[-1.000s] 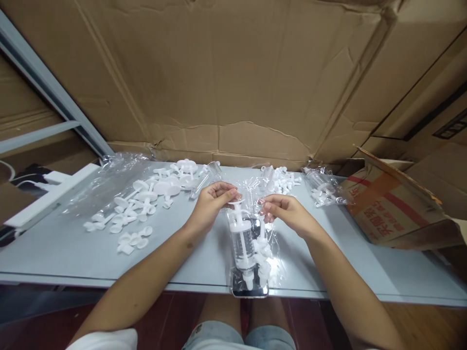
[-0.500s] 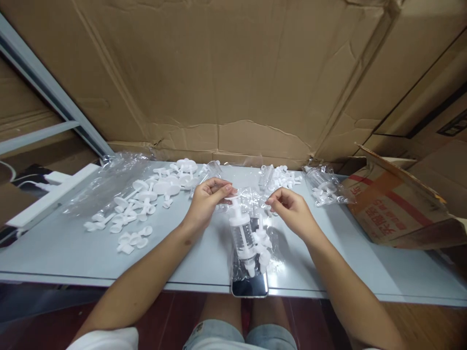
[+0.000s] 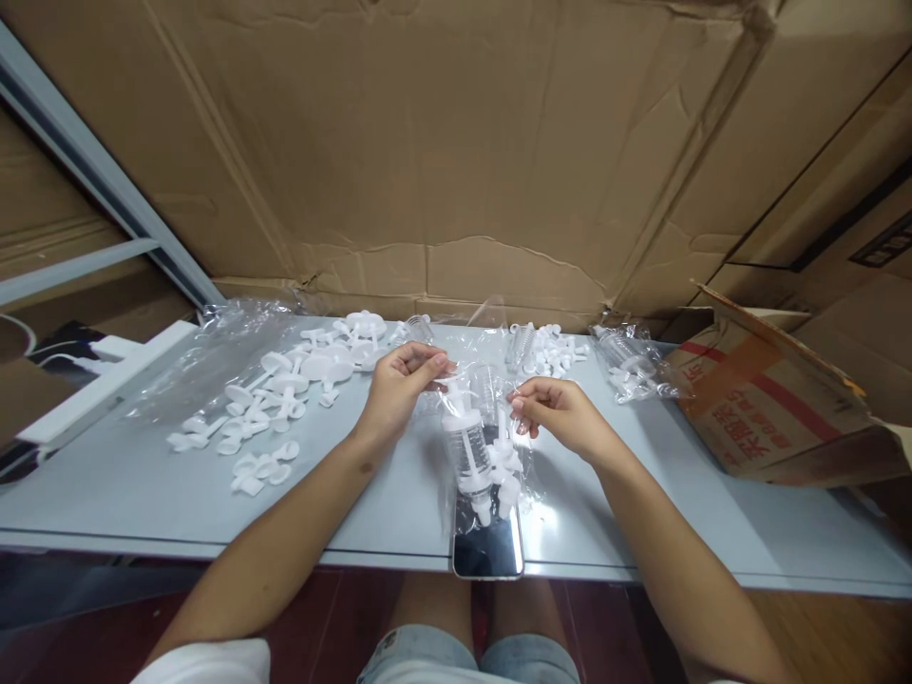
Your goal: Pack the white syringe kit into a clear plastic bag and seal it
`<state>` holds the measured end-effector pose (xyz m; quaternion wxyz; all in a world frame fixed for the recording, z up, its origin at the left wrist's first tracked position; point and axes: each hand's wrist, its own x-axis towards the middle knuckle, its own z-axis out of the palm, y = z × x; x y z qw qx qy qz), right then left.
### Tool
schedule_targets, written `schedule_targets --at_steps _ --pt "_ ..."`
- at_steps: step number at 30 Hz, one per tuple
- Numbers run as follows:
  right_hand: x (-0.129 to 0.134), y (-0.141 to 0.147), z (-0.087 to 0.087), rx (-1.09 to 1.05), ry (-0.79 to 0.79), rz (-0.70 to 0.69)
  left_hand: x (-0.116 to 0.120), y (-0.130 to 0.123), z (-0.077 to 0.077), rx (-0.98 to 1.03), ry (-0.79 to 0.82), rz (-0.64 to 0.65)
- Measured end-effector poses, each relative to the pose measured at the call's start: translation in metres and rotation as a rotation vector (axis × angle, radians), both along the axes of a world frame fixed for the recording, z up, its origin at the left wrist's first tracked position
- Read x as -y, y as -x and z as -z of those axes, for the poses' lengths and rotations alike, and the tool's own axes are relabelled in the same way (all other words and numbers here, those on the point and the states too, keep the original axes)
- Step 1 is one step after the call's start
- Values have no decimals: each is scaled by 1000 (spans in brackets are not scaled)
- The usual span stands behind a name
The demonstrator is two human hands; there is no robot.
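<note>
- Clear bag (image 3: 479,446) with syringe (image 3: 466,454) inside lies over the phone (image 3: 488,544), at the table's (image 3: 106,484) near edge.
- Left hand (image 3: 400,385) and right hand (image 3: 557,410) each pinch the bag's top edge, just beyond the phone.
- Step, my read: bagging; mouth held apart.
- Next move likely needs a firm two-sided pinch to close the mouth.
</note>
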<state>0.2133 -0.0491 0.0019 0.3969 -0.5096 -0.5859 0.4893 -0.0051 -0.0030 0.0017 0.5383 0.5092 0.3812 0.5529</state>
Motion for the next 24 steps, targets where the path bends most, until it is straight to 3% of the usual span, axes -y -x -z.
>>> schedule_targets --at_steps 3,7,9,17,24 --pt "1 -5 -3 42 34 -48 -3 2 0 5 -6 -19" --pt "3 -10 -6 224 144 -288 -8 6 0 53 13 -68" --pt "4 -10 -6 279 150 -345 -9 8 -2 64 14 -78" --pt "2 -10 -6 393 35 -194 -12 15 -10 108 -34 -142" --pt "-1 -8 -3 391 72 -321 -23 24 -9 170 -11 -209"
